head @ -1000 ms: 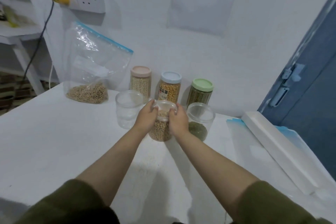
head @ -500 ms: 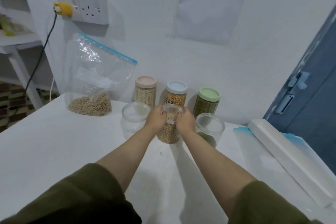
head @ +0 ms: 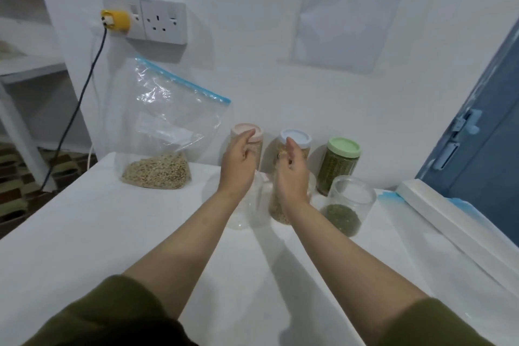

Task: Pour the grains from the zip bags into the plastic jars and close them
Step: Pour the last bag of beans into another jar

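Note:
My left hand (head: 238,161) and my right hand (head: 292,174) hover, fingers relaxed and holding nothing, just above a clear jar of beige grains (head: 276,211), which they partly hide. An empty clear jar (head: 243,213) stands left of it, and a clear open jar with green grains (head: 346,206) stands on the right. Behind them against the wall are three lidded jars: pink lid (head: 247,132), blue lid (head: 297,136), green lid (head: 342,166). A zip bag with a blue seal, holding beige grains (head: 165,135), leans on the wall at the left.
All stands on a white table (head: 112,233). A long white box (head: 455,222) lies over empty blue-edged zip bags (head: 393,196) at the right edge. A wall socket with a yellow plug (head: 115,19) and dark cable is above the bag. A blue door (head: 488,135) is right.
Both hands have let go of the beige-grain jar and risen off it, fingers loosened. The camera has tilted up and nearer.

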`<action>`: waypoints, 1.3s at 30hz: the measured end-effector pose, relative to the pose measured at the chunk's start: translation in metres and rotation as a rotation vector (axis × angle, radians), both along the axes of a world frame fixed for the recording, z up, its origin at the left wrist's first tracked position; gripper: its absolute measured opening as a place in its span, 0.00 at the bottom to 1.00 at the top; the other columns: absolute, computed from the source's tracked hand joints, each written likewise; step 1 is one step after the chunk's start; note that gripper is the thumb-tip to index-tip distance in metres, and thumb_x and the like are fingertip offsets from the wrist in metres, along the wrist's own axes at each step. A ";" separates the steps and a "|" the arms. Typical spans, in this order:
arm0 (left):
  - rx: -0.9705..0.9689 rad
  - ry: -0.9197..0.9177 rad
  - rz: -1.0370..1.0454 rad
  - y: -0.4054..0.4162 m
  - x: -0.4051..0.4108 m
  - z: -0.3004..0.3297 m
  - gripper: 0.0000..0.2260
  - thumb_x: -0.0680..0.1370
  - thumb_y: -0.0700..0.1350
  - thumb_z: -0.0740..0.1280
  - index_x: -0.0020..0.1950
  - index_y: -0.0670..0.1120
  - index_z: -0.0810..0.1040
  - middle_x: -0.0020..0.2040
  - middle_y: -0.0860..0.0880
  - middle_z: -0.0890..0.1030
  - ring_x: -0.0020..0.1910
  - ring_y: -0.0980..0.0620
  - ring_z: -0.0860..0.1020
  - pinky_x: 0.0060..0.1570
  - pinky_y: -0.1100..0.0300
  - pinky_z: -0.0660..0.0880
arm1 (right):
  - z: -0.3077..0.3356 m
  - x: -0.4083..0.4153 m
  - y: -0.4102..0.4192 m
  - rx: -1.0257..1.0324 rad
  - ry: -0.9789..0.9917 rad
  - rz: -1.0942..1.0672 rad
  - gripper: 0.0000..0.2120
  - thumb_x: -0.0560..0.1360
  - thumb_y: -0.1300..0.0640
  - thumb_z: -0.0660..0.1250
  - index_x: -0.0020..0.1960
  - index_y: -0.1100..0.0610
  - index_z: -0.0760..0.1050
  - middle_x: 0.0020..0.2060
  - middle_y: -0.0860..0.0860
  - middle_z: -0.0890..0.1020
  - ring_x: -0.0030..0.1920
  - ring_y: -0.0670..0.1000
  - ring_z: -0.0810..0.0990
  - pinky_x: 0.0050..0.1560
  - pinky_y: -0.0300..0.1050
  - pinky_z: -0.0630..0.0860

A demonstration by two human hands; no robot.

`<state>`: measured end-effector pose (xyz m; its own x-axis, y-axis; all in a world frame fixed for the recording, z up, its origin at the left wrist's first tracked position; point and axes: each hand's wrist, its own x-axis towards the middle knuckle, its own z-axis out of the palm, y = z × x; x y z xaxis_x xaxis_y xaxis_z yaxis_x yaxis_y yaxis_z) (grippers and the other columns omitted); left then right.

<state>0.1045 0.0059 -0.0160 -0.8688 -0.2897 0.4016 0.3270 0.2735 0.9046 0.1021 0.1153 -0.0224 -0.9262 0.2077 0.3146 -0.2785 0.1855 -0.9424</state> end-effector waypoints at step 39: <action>0.128 -0.393 -0.250 -0.080 0.094 -0.081 0.17 0.79 0.50 0.62 0.68 0.57 0.71 0.60 0.56 0.79 0.61 0.54 0.76 0.65 0.49 0.72 | -0.067 0.091 -0.041 -0.215 -0.283 0.177 0.13 0.80 0.56 0.66 0.64 0.49 0.78 0.61 0.49 0.81 0.61 0.49 0.79 0.64 0.50 0.75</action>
